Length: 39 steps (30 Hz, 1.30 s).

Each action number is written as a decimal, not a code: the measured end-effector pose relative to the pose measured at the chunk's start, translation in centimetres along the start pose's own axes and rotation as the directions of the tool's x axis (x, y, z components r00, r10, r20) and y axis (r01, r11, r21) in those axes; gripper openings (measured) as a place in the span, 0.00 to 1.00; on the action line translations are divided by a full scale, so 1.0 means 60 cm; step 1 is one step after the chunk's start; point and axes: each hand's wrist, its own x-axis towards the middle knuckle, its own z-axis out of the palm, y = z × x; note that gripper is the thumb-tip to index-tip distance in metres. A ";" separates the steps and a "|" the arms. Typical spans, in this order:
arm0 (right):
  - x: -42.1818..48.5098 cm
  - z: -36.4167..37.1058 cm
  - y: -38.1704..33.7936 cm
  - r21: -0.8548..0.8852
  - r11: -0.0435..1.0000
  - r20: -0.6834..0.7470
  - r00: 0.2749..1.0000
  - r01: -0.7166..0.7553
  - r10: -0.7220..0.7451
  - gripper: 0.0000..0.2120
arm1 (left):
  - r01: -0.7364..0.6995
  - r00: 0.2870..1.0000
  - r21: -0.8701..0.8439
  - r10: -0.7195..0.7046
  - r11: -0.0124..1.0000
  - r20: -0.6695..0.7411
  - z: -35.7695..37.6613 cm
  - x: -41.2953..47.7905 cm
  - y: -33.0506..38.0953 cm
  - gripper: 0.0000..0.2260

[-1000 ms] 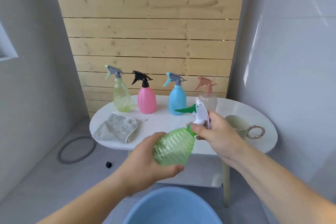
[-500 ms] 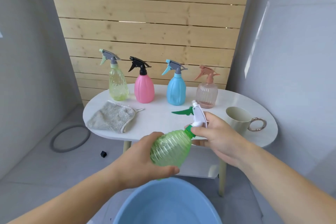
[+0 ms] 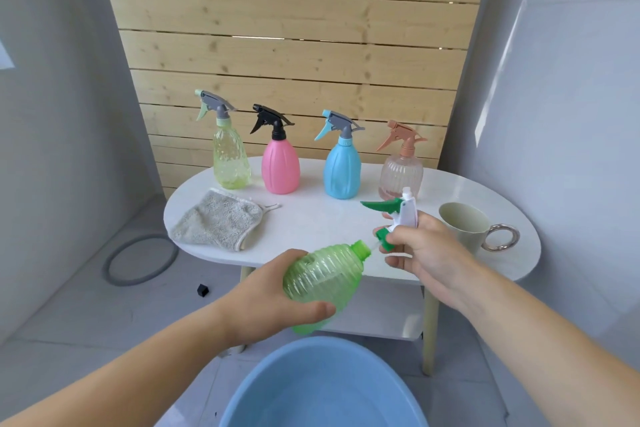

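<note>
In the head view, the spray head (image 3: 398, 215) is coming away from the green bottle (image 3: 322, 277) at the centre of the frame. Half a second ago its collar was sitting on the neck; now a gap is showing there. The left hand (image 3: 277, 295) is gripping the tilted, ribbed body above the blue basin (image 3: 322, 388) at the bottom edge. The right hand (image 3: 426, 253) is pinching the collar just right of the neck. The unscrewing is looking finished, so the bottle is probably getting emptied or refilled next.

The white oval table (image 3: 322, 218) is carrying four upright items along its rear edge: yellow-green bottle (image 3: 230, 163), pink bottle (image 3: 280, 166), blue bottle (image 3: 342, 170), peach bottle (image 3: 401, 173). A grey cloth (image 3: 218, 220) is lying at its left end; a beige mug (image 3: 465, 224) is standing at its right end.
</note>
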 end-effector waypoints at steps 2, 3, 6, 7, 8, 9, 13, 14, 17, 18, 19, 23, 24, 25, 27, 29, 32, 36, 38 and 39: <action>0.008 -0.006 0.000 0.013 1.000 -0.056 0.998 0.010 -0.010 0.10 | 0.029 1.000 -0.038 -0.029 0.999 0.007 -0.005 -0.001 -0.007 0.36; 0.012 -0.010 0.002 -0.001 1.000 -0.102 0.994 0.026 -0.026 0.09 | 0.039 0.999 -0.050 -0.039 0.998 0.003 -0.007 -0.002 -0.010 0.35; 0.026 -0.017 0.009 -0.104 0.990 -0.300 0.946 0.097 -0.124 0.11 | 0.095 0.995 -0.043 -0.096 0.995 -0.028 -0.012 -0.001 -0.016 0.35; 0.029 -0.019 0.010 -0.131 0.984 -0.348 0.924 0.120 -0.159 0.12 | 0.125 0.991 -0.022 -0.126 0.992 -0.048 -0.013 -0.001 -0.020 0.37; 0.030 -0.019 0.010 -0.142 0.980 -0.382 0.906 0.137 -0.182 0.12 | 0.154 0.986 0.000 -0.154 0.988 -0.067 -0.015 -0.001 -0.024 0.39; 0.032 -0.018 0.012 -0.141 0.979 -0.407 0.893 0.146 -0.192 0.12 | 0.183 0.980 0.012 -0.181 0.983 -0.083 -0.016 -0.002 -0.029 0.40; 0.046 -0.001 0.023 -0.095 0.991 -0.437 0.891 0.089 -0.122 0.13 | 0.239 0.968 -0.005 -0.238 0.971 -0.084 -0.018 -0.008 -0.045 0.37; 0.052 0.005 0.029 -0.081 0.995 -0.420 0.904 0.053 -0.082 0.12 | 0.239 0.968 -0.010 -0.239 0.971 -0.078 -0.016 -0.009 -0.047 0.37; 0.075 0.018 0.049 -0.045 0.997 -0.342 0.939 -0.067 0.048 0.11 | 0.211 0.976 -0.012 -0.211 0.977 -0.059 -0.009 -0.014 -0.049 0.39; 0.081 0.021 0.053 -0.037 0.995 -0.313 0.946 -0.098 0.081 0.11 | 0.193 0.980 -0.012 -0.193 0.981 -0.049 -0.006 -0.015 -0.049 0.38; 0.089 0.024 0.058 -0.030 0.993 -0.295 0.950 -0.114 0.100 0.11 | 0.177 0.983 -0.005 -0.177 0.984 -0.042 -0.003 -0.015 -0.049 0.35; 0.107 0.033 0.064 -0.121 0.986 -0.287 0.955 -0.115 0.076 0.13 | 0.135 0.990 0.011 -0.135 0.991 -0.039 0.006 -0.010 -0.049 0.31; 0.109 0.034 0.064 -0.164 0.979 -0.294 0.953 -0.120 0.068 0.13 | 0.129 0.991 0.014 -0.128 0.992 -0.040 0.008 -0.009 -0.049 0.31; 0.112 0.035 0.063 -0.222 0.966 -0.308 0.949 -0.133 0.059 0.13 | 0.123 0.992 0.027 -0.122 0.992 -0.038 0.009 -0.008 -0.049 0.31; 0.114 0.036 0.061 -0.401 0.904 -0.333 0.943 -0.149 0.008 0.15 | 0.110 0.994 0.061 -0.108 0.992 -0.023 0.013 -0.004 -0.052 0.29; 0.113 0.035 0.058 -0.570 0.811 -0.304 0.951 -0.129 -0.062 0.14 | 0.104 0.995 0.064 -0.103 0.993 -0.014 0.016 -0.001 -0.057 0.30; 0.107 0.035 0.057 -0.683 0.724 -0.242 0.964 -0.091 -0.107 0.13 | 0.092 0.996 0.073 -0.090 0.993 -0.024 0.019 0.004 -0.060 0.30; 0.098 0.030 0.058 -0.688 0.720 -0.237 0.966 -0.092 -0.103 0.19 | 0.089 0.996 0.037 -0.088 0.995 -0.033 0.025 0.006 -0.045 0.29; 0.092 0.025 0.053 -0.675 0.734 -0.241 0.962 -0.069 -0.131 0.17 | 0.073 0.997 0.022 -0.073 0.997 -0.033 0.029 0.008 -0.035 0.27; 0.087 0.018 0.048 -0.670 0.740 -0.251 0.954 -0.050 -0.163 0.15 | 0.061 0.997 0.010 -0.061 0.998 -0.036 0.034 0.011 -0.029 0.26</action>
